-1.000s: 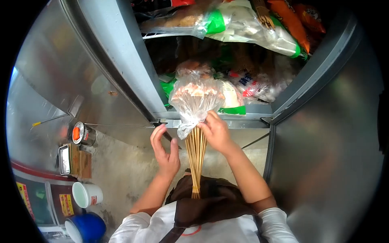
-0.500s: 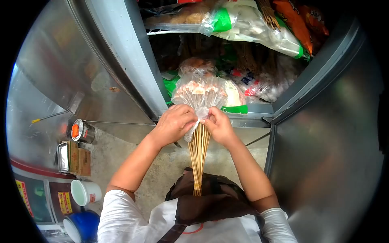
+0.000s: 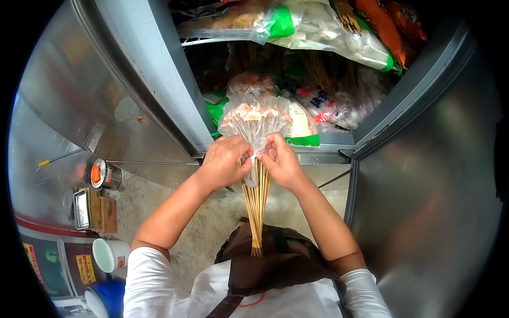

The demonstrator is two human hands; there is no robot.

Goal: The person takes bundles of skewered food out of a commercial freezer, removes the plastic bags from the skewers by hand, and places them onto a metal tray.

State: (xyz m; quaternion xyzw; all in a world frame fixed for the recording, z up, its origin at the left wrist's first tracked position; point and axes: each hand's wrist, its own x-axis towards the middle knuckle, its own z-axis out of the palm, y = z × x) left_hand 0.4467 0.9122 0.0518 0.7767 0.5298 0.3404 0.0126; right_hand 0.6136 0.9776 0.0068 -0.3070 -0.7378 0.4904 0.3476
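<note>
A bundle of wooden skewers (image 3: 256, 204) points toward my body, its far ends inside a clear plastic bag (image 3: 254, 117) with pinkish pieces of food on them. The bag's gathered neck lies around the sticks. My left hand (image 3: 227, 160) is closed on the neck from the left, fingertips curled in. From the right, my right hand (image 3: 279, 160) pinches the same plastic with thumb and forefinger. The bagged end rests at the front edge of the open cabinet's lower compartment. A band seems to hold the sticks together near my apron (image 3: 281, 273).
Open metal doors stand at left (image 3: 111, 79) and right (image 3: 424, 175). Bagged food (image 3: 339, 40) fills the upper wire shelf (image 3: 217, 40), and more bags (image 3: 344, 108) lie below. On the floor at left are a can (image 3: 106, 175), cardboard boxes (image 3: 108, 214) and a white bucket (image 3: 111, 254).
My fingers have shifted on the bag's neck; the right hand has curled in more, and the left knuckles have turned. The view has moved slightly.
</note>
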